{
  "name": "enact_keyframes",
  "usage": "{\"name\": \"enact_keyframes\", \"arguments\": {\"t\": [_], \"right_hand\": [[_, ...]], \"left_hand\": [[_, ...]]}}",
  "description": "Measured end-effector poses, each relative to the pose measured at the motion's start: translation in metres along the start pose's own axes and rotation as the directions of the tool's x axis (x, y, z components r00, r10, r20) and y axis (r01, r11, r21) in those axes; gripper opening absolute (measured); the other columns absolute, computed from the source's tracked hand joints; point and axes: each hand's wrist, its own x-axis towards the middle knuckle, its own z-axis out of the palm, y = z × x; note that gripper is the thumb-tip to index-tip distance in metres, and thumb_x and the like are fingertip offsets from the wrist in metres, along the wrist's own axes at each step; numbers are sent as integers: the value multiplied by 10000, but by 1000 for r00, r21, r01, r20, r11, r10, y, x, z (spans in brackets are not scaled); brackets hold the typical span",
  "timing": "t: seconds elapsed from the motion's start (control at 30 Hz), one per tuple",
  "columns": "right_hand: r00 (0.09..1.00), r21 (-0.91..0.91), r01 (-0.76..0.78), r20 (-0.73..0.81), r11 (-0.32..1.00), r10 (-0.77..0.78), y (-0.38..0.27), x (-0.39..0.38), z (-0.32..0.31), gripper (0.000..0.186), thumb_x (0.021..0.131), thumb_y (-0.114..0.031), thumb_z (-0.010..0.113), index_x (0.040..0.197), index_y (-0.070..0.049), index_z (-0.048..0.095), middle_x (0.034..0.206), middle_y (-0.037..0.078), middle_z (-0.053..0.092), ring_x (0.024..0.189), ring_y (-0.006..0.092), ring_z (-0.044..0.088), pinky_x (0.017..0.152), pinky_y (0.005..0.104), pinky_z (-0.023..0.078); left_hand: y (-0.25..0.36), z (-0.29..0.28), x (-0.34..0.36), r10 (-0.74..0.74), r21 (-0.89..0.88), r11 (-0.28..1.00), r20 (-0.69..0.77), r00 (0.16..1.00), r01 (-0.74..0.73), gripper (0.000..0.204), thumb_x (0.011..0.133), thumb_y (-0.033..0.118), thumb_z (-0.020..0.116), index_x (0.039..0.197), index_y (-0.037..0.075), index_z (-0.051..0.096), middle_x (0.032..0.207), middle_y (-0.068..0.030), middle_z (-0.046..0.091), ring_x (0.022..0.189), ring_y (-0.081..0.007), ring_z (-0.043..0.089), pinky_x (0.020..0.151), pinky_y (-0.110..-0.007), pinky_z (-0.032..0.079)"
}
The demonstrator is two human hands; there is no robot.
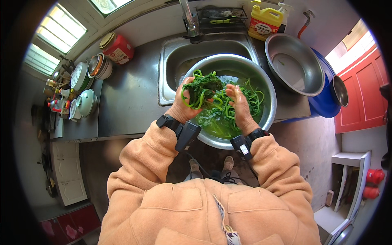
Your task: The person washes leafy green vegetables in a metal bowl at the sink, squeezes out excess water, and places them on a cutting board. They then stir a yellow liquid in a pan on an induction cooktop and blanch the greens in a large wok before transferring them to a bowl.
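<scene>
My left hand (183,98) is closed on a bunch of wet leafy greens with curly stems (201,90), lifted over a large steel basin (267,116). My right hand (240,104) is open just to the right of the bunch, fingers extended, with nothing visibly gripped. More greens (253,97) lie in green-tinted water in the basin. The basin rests over the front of a steel sink (167,61), below a tap (190,26).
A yellow jug (263,24) stands behind. An empty steel bowl (294,77) and blue tub (326,108) are at right. A red container (117,49), stacked bowls (100,67) and a lidded pot (85,104) sit on the steel counter (122,114) at left.
</scene>
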Motion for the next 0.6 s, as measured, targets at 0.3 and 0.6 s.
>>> {"name": "enact_keyframes", "arguments": {"t": [0.3,0.6], "right_hand": [[979,170,22,195,985,-55,-11,18,7,637,1016,-510,199,1220,-60,603,1142,97,657,1168,223,512,1067,408,277],[850,435,-482,441,761,287,2,-15,25,643,974,-621,225,1197,-134,580,1135,61,621,985,211,572,818,377,442]], "left_hand": [[19,29,-6,-27,-38,999,194,981,35,442,898,394,474,1066,29,658,986,-161,696,863,-312,674,785,-424,547],[5,21,-10,-86,-40,995,135,987,92,489,872,446,508,1153,66,633,1050,-142,680,905,-325,659,875,-517,495]]}}
